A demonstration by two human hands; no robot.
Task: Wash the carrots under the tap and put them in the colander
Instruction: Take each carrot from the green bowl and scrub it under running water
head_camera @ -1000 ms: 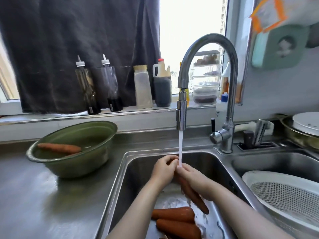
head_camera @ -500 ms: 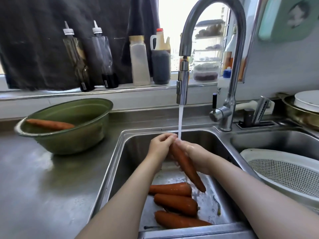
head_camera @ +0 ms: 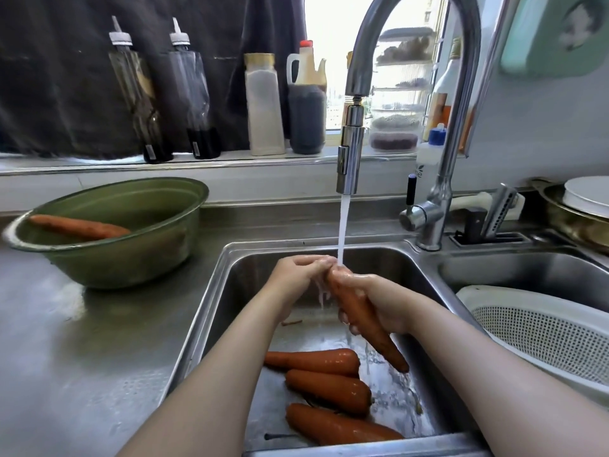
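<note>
**Sink area, two basins**

The left basin [head_camera: 227, 291] is in front of me. The tap [head_camera: 349, 159] stands behind the divider between the basins, with its spout over the left basin. Under the spout I hold the held carrot [head_camera: 362, 315] tilted, tip toward me. My right hand [head_camera: 389, 301] is round its middle and my left hand [head_camera: 296, 275] pinches its top end. Three loose carrots [head_camera: 329, 389] lie side by side on the basin floor below. The colander [head_camera: 543, 334] is in the right basin [head_camera: 527, 272]. The bowl [head_camera: 99, 262] is on the counter [head_camera: 82, 357] left of the sink, with one bowl carrot [head_camera: 79, 225] in it. Bottles [head_camera: 263, 107] line the windowsill [head_camera: 99, 168] behind. A pan [head_camera: 566, 222] is at far right, with a plate [head_camera: 586, 194] on it.
</note>
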